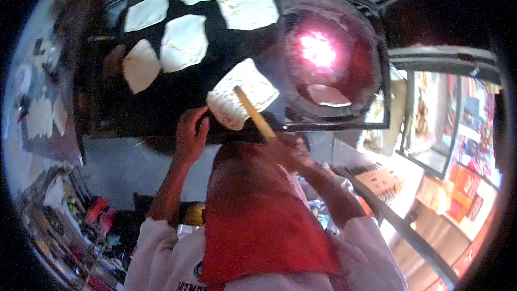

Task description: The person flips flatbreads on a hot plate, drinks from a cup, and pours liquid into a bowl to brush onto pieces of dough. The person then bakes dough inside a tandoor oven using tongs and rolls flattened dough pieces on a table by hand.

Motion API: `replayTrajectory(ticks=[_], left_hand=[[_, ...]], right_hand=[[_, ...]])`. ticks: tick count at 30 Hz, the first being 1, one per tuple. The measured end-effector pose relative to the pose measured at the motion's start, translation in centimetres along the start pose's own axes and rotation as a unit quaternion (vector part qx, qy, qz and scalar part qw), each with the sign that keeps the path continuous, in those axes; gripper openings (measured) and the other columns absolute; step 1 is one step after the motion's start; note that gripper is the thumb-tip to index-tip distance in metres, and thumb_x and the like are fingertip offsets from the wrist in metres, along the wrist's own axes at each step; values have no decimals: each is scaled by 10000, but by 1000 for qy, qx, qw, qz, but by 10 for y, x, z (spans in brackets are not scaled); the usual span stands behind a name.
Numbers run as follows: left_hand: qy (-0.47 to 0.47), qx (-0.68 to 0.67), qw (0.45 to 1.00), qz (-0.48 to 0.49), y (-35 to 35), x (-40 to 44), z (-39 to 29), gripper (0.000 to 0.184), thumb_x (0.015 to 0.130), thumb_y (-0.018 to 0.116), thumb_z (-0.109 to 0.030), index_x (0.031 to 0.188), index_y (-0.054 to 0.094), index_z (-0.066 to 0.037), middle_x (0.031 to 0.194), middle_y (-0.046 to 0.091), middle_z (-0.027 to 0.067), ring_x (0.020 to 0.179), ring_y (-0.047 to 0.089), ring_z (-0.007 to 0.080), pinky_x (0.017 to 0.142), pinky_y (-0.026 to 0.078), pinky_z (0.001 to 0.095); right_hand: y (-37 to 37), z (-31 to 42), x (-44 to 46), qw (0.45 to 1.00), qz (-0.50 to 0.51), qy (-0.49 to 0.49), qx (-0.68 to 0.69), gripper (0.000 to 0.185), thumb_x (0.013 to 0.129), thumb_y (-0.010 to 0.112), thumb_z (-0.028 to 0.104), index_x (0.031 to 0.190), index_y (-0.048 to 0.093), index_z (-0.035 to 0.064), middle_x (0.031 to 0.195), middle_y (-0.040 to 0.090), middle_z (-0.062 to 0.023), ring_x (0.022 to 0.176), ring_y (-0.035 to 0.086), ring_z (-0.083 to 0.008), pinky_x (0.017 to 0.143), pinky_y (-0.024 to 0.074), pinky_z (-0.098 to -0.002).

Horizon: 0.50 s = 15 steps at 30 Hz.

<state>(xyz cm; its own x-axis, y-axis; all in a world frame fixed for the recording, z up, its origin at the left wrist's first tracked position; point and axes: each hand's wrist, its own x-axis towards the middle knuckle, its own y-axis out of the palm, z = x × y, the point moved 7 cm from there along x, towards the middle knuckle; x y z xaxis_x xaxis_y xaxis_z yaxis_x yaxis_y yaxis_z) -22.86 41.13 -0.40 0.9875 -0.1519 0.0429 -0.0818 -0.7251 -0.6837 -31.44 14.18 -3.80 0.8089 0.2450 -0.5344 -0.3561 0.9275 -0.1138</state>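
Observation:
My right hand [288,150] is closed round a wooden stick [254,114], whose far end rests on a browned, speckled flatbread [243,87] near the front edge of a black griddle [113,110]. At that bread's left corner is my left hand [193,129], thumb and fingers curved with a gap between them; whether it touches the bread is unclear. Several paler flatbreads lie farther back, among them one in the middle [184,43] and a pointed one [141,66] at the left.
Right of the griddle, a round oven opening [361,75] glows pink-white inside, with a flatbread [328,96] at its near side. Pale sheets of dough [40,118] lie at the far left. A counter with orange boxes [463,183] stands at the right.

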Motion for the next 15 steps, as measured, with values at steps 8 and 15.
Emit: replayTrajectory(ticks=[8, 15], left_hand=[[-35, -68, 979, 190, 82, -100, -17, 242, 892, 555, -147, 1102, 610, -41, 1007, 640, 173, 944, 608, 330, 821, 485, 410], [-122, -51, 966, 223, 94, -131, -28, 241, 877, 573, -155, 1080, 606, -31, 991, 636, 174, 878, 631, 314, 781, 503, 394]], right_hand=[[-325, -29, -50, 965, -101, 10, -244, 244, 868, 642, 217, 1029, 627, 35, 772, 641, -41, 595, 575, -114, 504, 471, -261], [-399, -26, -24, 883, -63, 354, -301, 326, 901, 579, 335, 848, 631, 18, 662, 640, -91, 524, 628, -176, 472, 520, -300]])
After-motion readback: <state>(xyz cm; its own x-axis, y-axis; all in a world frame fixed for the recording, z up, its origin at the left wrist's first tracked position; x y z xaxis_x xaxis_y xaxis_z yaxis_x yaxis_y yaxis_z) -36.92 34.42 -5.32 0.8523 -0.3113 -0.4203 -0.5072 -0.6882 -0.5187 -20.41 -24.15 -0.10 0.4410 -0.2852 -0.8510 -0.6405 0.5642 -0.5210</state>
